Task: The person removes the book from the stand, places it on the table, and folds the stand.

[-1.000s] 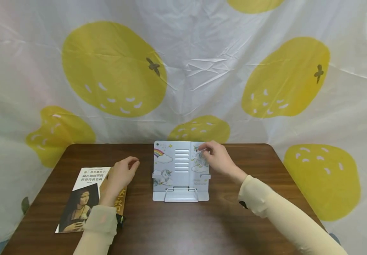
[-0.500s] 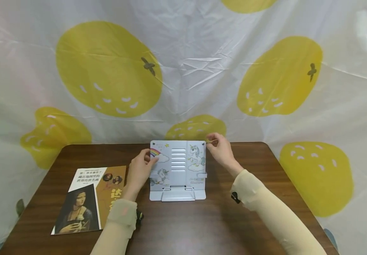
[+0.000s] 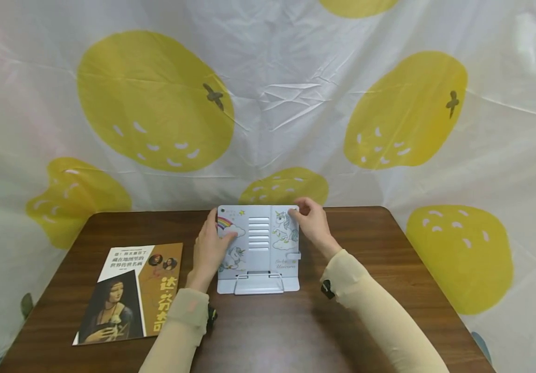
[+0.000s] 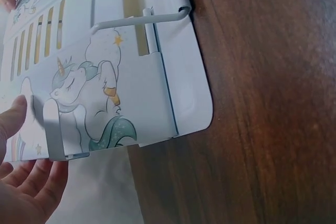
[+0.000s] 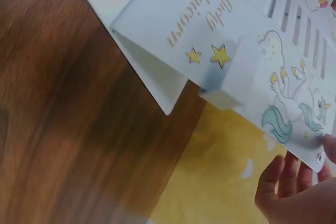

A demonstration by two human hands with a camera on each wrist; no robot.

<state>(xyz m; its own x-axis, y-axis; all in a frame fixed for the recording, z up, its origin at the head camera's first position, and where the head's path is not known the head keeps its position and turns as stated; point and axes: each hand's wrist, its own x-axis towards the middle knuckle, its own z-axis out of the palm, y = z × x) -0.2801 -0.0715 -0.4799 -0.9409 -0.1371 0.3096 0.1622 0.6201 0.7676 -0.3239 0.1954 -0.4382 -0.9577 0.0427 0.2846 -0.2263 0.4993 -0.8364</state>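
A white book stand (image 3: 258, 259) printed with unicorns and a rainbow stands tilted back near the table's far edge. My left hand (image 3: 209, 248) grips its left edge, thumb on the front and fingers behind, as the left wrist view shows beside a side clip (image 4: 55, 129). At the upper right corner my right hand (image 3: 313, 224) pinches the panel, thumb in front and fingers at the back. In the right wrist view the other side clip (image 5: 233, 74) sits lower on that edge. A wire page holder (image 3: 259, 284) lies across the bottom ledge.
Left of the stand, a book (image 3: 114, 305) with a painted portrait on its cover lies flat on the brown wooden table (image 3: 268, 331). Behind the table hangs a white curtain (image 3: 295, 134) with large yellow fruit prints.
My left hand has moved right from above the book to the stand's left edge and now grips it. My right hand has shifted to the upper right corner and pinches it.
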